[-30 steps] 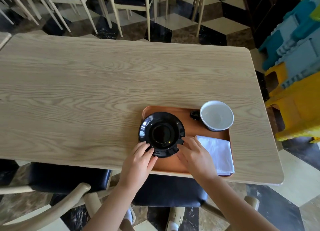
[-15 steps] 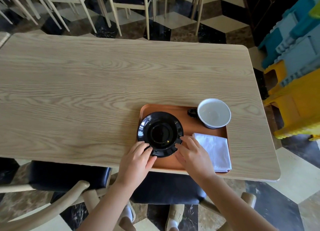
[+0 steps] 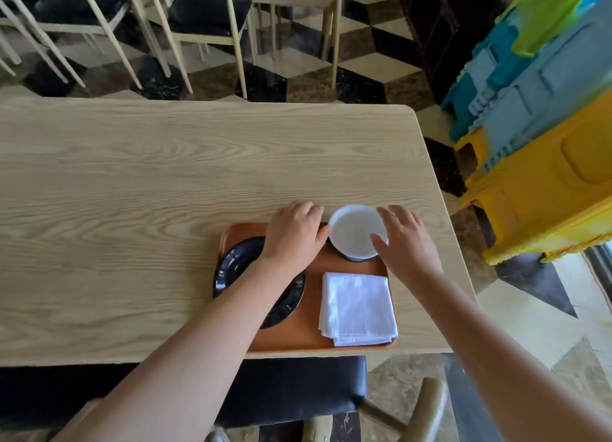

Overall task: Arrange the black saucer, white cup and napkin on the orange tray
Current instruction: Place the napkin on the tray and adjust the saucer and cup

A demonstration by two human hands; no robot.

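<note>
The orange tray (image 3: 308,337) lies at the table's near edge. On its far right corner stands the white cup (image 3: 354,231). My left hand (image 3: 294,234) curls against the cup's left side and hides its dark handle. My right hand (image 3: 405,241) is at the cup's right side, fingers spread, thumb at the rim. The black saucer (image 3: 231,269) sits on the tray's left half, overhanging its left edge, and my left forearm hides part of it. The folded white napkin (image 3: 357,309) lies flat on the tray's near right part.
The light wooden table (image 3: 149,193) stretches left and away from the tray. A dark-cushioned chair (image 3: 298,388) stands below the near edge. Stacked yellow and blue plastic stools (image 3: 546,143) are at the right, and wooden chairs (image 3: 212,14) stand beyond the far edge.
Both hands have left the black saucer and moved away from me to either side of the white cup. The camera has moved closer, so the tray looks larger.
</note>
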